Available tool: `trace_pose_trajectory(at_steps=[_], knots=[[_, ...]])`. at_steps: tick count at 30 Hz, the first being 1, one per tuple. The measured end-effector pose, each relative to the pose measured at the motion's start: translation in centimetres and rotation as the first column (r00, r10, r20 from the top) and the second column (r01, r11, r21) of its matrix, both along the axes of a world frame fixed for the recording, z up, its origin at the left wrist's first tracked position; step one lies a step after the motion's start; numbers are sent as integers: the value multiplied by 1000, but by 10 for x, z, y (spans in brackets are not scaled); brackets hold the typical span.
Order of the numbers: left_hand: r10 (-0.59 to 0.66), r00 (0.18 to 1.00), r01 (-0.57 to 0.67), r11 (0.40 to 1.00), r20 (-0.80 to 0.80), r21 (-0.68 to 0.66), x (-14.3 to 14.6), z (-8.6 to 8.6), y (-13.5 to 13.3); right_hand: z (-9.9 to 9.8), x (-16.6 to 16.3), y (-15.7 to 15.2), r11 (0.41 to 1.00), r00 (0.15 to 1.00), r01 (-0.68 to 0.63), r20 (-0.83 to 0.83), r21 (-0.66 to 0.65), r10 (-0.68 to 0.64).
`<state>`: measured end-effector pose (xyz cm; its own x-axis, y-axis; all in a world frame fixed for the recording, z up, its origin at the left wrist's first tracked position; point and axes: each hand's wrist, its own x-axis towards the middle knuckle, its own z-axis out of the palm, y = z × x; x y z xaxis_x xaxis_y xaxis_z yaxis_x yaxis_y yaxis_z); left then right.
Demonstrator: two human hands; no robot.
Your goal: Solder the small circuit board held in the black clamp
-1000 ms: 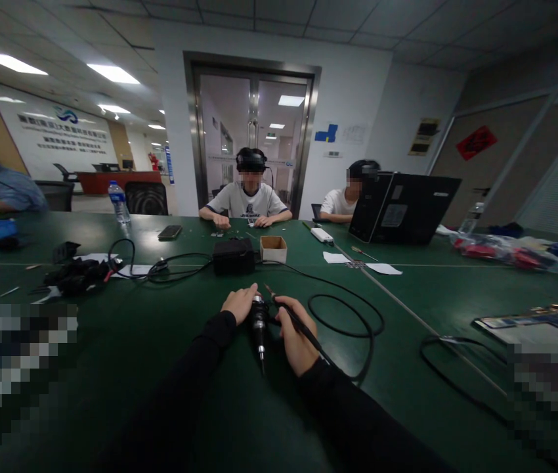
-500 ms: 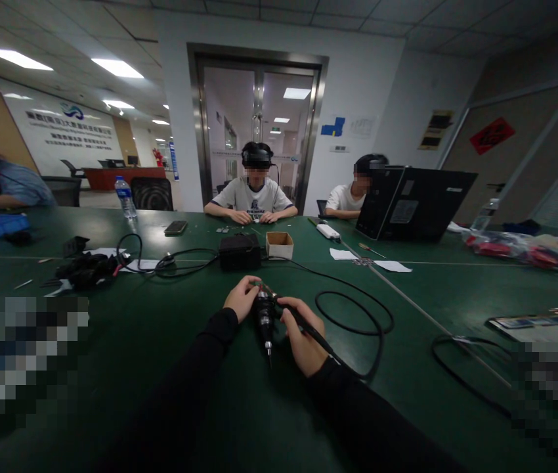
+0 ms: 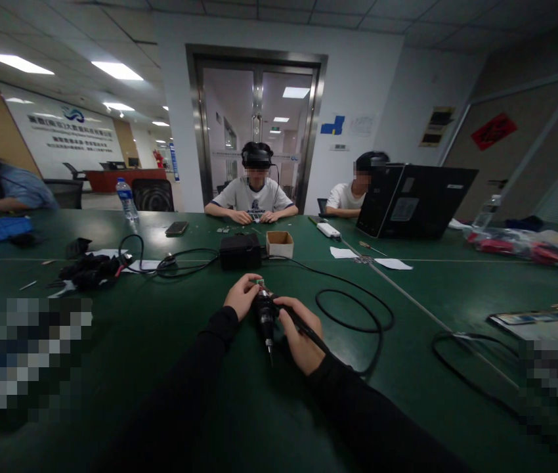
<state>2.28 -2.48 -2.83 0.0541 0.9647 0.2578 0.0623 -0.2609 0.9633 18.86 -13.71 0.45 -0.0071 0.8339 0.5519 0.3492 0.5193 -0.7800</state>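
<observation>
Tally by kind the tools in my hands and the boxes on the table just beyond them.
black cylindrical tool, in left hand: 1
thin corded tool, in right hand: 1
black box: 1
cardboard box: 1
Total: 4

- A black box (image 3: 239, 251) and a cardboard box (image 3: 279, 244) are sitting side by side before you.
- A laptop (image 3: 414, 200) is standing open at your right.
- A water bottle (image 3: 126, 199) is standing far left.
- A person (image 3: 255, 194) is facing you.

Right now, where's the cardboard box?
Head view, centre of the green table: the cardboard box sits just right of the black power unit.
</observation>
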Motion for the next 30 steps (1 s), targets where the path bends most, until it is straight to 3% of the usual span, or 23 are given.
trace_pose_trajectory(at_steps=[30], knots=[[0,1000,0,1000,-25,-4,-1,-3,2,6,-1,-4,999,999,39,-37,22,-38]])
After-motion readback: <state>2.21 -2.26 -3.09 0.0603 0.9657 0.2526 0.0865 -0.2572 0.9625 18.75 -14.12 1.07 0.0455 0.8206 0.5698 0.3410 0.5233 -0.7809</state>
